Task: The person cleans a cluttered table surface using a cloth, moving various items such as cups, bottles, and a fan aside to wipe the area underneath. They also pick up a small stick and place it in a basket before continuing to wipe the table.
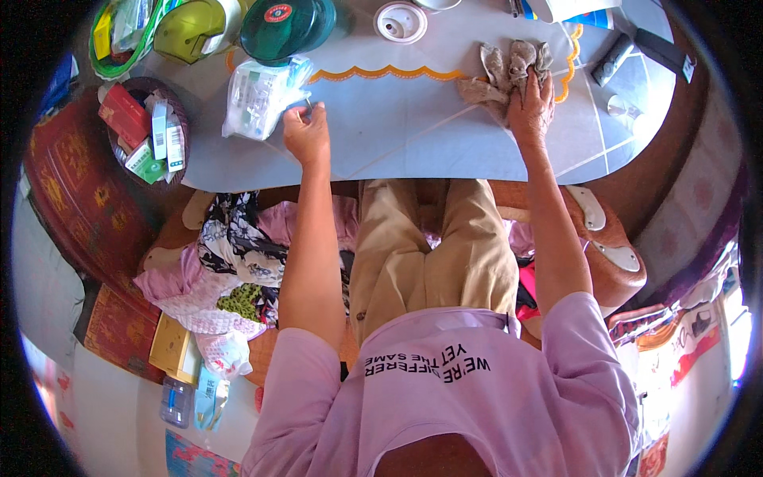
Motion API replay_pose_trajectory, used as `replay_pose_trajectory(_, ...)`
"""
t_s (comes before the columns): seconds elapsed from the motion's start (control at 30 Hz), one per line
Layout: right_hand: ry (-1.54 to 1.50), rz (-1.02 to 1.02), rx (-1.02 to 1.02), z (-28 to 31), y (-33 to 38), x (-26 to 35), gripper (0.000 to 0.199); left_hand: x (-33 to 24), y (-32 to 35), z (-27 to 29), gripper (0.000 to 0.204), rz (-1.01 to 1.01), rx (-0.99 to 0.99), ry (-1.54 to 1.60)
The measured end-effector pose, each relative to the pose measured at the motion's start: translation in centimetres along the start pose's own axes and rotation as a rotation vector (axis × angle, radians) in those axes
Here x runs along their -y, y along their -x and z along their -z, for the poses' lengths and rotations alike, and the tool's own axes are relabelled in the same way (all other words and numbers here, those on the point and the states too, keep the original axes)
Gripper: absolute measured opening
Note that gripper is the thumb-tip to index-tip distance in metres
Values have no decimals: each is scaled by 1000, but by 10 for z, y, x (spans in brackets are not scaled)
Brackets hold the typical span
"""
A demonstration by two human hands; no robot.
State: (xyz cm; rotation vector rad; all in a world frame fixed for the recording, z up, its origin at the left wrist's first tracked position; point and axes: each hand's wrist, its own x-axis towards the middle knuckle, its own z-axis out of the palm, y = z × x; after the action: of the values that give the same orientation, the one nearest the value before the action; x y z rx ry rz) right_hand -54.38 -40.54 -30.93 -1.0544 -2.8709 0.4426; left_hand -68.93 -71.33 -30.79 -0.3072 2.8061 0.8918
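My right hand point(532, 110) presses down on a crumpled grey-brown rag point(494, 70) on the right part of the table, its fingers over the folds. To the left, my left hand point(307, 133) is closed in a pinch at the table's near part. It sits right beside a clear plastic bag point(258, 99) with white packages inside. A small thin bit shows at the fingertips, too small to name; whether it belongs to the bag I cannot tell. Both arms reach forward over my lap.
The grey-blue table point(397, 139) bears a dark green lidded container point(286, 28), a yellow-green container point(191, 32), a white round lid point(400, 24), a black case point(613, 60) and a clear glass point(624, 107). A basket point(181, 119) of medicine boxes stands at the left edge.
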Motion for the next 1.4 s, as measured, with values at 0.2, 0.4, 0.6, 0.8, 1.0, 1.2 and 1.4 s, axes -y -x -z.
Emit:
replay_pose_trajectory(0.2,38,21,59,-7,5,18,51,-9,1,1,16,-110,102,-82)
replay_pose_trajectory(0.4,102,74,228,-12,25,77,52,9,9,15,14,-105,184,5)
replay_pose_trajectory(0.6,3,297,270,-40,62,165,36,63,43,66,7,631,317,775)
replay_pose_trajectory(0.8,-177,841,456,-73,112,250,27,77,42,100,6,792,199,1048)
replay_pose_trajectory(1.0,-419,872,914,-48,112,278,22,83,21,115,10,708,143,1069)
replay_pose_trajectory(1.2,-322,921,445,-50,114,209,21,85,-14,108,25,676,135,1007)
replay_pose_trajectory(1.4,-56,895,642,-3,100,134,34,60,-46,104,10,682,191,925)
